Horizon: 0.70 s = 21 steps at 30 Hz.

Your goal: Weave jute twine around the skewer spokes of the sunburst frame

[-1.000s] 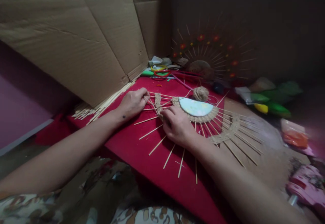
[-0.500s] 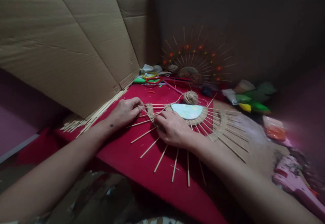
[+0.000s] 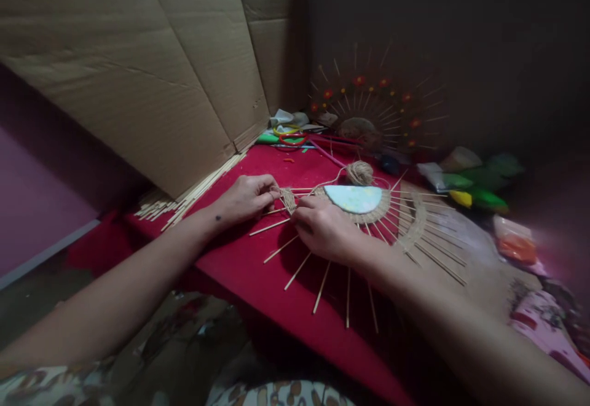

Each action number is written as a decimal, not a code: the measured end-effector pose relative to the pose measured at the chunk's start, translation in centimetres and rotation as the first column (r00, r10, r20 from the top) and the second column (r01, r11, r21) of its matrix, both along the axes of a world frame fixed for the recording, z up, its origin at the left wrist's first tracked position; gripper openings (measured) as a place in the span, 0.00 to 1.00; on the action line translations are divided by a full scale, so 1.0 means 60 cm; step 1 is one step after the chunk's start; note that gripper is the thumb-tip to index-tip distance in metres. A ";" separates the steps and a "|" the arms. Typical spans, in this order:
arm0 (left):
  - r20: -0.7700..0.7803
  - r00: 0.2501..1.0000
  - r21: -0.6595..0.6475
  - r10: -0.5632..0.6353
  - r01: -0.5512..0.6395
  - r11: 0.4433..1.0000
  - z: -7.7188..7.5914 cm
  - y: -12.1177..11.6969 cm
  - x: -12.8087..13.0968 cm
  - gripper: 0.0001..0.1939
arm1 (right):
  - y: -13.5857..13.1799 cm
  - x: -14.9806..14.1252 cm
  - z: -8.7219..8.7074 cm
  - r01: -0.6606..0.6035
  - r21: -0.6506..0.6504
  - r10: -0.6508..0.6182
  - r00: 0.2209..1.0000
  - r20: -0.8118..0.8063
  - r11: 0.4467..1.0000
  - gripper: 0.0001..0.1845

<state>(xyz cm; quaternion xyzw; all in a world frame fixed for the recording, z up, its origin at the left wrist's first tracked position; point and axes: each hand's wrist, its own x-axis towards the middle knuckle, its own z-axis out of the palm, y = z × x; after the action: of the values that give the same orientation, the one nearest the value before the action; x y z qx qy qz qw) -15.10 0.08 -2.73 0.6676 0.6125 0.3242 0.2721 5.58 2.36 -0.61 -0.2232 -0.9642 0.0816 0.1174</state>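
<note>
A half-round fan of thin wooden sticks (image 3: 275, 249) lies on the red cloth, woven with natural twine around a pale blue half-disc (image 3: 354, 199). My left hand (image 3: 255, 198) pinches twine at the left edge of a woven twine band (image 3: 288, 199). Just right of that band, my right hand (image 3: 322, 225) is closed, its fingers curled at the twine and sticks; its fingertips are partly hidden. Behind the half-disc sits a ball of twine (image 3: 360, 173), with a loose strand running left from it. Another part of the woven band (image 3: 417, 222) curves across the sticks at the right.
A large cardboard sheet (image 3: 184, 74) leans at the left over a bundle of loose sticks (image 3: 161, 206). Scissors (image 3: 292, 139) lie at the back. A flower-decorated stick fan (image 3: 364, 96) stands behind. At right are an orange packet (image 3: 516, 243) and a pink glue gun (image 3: 539, 326).
My left hand has come in closer to the woven band, and the twine strands stretched between my hands have shortened. My right hand stays beside the band. The camera view has shifted.
</note>
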 end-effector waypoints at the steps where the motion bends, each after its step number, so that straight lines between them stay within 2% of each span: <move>1: 0.016 1.000 -0.012 0.005 -0.005 1.000 0.000 -0.001 0.000 0.10 | -0.001 -0.009 -0.005 0.022 0.019 -0.022 1.000 0.015 1.000 0.09; 5: 0.083 0.996 -0.046 0.022 -0.018 0.999 -0.001 -0.003 0.000 0.10 | 0.004 -0.027 -0.032 0.070 0.024 -0.070 0.997 -0.024 0.997 0.10; 10: 0.078 0.997 -0.024 0.018 -0.016 1.000 -0.001 -0.011 -0.006 0.08 | 0.013 -0.021 -0.062 -0.014 -0.011 0.011 0.976 -0.219 1.000 0.10; 15: -0.050 0.993 0.000 0.111 -0.112 0.994 0.001 -0.034 -0.021 0.09 | 0.008 -0.019 -0.059 -0.024 -0.052 0.010 0.967 -0.256 0.998 0.12; 18: -0.100 0.980 0.005 0.170 -0.170 0.985 0.001 -0.055 -0.026 0.12 | 0.004 -0.019 -0.053 -0.019 -0.078 0.001 0.973 -0.229 0.997 0.13; 21: -0.206 0.951 0.061 0.230 -0.222 0.973 0.001 -0.075 -0.023 0.13 | 0.003 -0.018 -0.051 -0.019 -0.075 0.004 0.980 -0.197 0.997 0.13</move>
<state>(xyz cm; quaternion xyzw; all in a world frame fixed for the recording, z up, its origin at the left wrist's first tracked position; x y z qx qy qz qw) -16.48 -4.41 -2.69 0.6287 0.7043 0.2916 0.1541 4.48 2.51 -3.65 -0.2129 -0.9454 0.1405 0.2030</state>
